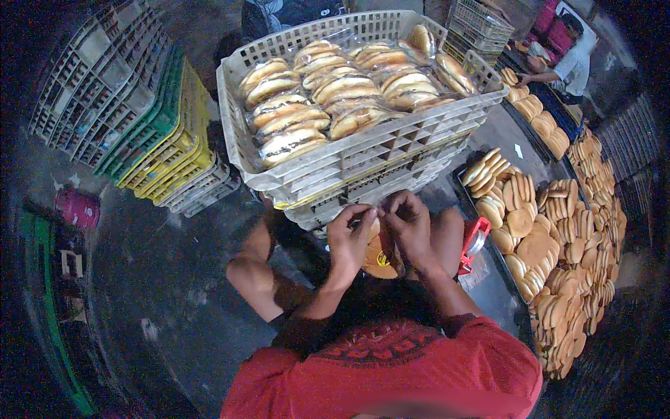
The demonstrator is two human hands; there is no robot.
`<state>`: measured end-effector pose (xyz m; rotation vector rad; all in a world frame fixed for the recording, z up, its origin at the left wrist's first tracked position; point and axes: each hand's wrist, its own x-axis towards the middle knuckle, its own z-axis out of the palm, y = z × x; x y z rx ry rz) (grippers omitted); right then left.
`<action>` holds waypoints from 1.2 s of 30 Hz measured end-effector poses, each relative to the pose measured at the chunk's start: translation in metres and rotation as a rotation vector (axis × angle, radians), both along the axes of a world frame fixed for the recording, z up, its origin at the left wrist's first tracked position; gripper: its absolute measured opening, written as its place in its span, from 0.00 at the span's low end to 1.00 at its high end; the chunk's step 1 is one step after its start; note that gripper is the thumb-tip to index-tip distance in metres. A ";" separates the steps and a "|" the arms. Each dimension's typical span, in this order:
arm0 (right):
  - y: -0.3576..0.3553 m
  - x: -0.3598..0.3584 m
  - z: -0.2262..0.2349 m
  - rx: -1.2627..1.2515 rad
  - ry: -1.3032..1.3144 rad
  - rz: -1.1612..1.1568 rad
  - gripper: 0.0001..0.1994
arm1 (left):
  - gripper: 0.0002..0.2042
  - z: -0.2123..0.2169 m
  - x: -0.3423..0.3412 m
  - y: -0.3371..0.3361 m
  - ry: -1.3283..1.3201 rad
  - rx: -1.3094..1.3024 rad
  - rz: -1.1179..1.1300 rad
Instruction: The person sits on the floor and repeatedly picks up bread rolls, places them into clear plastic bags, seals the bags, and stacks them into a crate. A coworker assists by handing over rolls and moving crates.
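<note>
In front of my lap hangs a bagged bun, brown and round, in clear plastic with a small yellow print. My left hand pinches the top of its bag between thumb and fingers. Close beside it, my right hand pinches the same bag top, the fingertips of both hands nearly touching. By my right knee stands a red tape-style bag sealer. Just beyond my hands is a grey plastic crate filled with bagged buns, several with dark filling at their edges.
Stacked crates in grey, green and yellow rise at the left. At the right, a dark tray carries unwrapped buns, with a large heap of buns beyond. Another person sits far right, reaching toward buns. A pink container stands far left.
</note>
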<state>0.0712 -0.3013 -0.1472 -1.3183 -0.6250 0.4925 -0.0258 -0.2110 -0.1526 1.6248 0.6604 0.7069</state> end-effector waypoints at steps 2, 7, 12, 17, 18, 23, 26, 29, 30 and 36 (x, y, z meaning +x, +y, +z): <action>0.000 0.003 -0.001 -0.059 -0.013 -0.006 0.06 | 0.08 0.000 0.003 -0.004 -0.010 -0.040 0.068; -0.007 0.014 -0.002 -0.186 -0.342 0.039 0.05 | 0.07 -0.012 0.013 -0.008 -0.085 0.184 0.167; -0.009 0.020 -0.015 -0.041 -0.290 -0.088 0.05 | 0.04 -0.021 0.022 -0.013 -0.096 0.082 0.089; -0.009 0.009 -0.019 0.033 -0.155 -0.162 0.07 | 0.04 -0.023 0.040 -0.032 -0.257 0.072 0.128; -0.012 0.008 -0.018 0.025 -0.184 -0.206 0.07 | 0.04 -0.024 0.044 -0.037 -0.263 -0.048 0.087; -0.093 0.029 -0.034 -0.524 -0.437 -0.501 0.03 | 0.09 -0.036 0.047 -0.047 -0.301 0.171 -0.015; -0.173 0.080 -0.091 -0.496 -0.147 -0.894 0.08 | 0.10 -0.039 0.042 -0.045 -0.277 0.094 0.003; -0.254 0.094 -0.166 -0.863 0.174 -0.679 0.13 | 0.11 -0.040 0.043 -0.047 -0.252 0.250 -0.021; -0.271 0.092 -0.188 -0.696 0.191 -0.546 0.12 | 0.12 -0.039 0.045 -0.049 -0.244 0.272 -0.055; -0.298 0.064 -0.225 -0.721 0.354 -0.503 0.11 | 0.14 -0.040 0.051 -0.060 -0.231 0.134 -0.146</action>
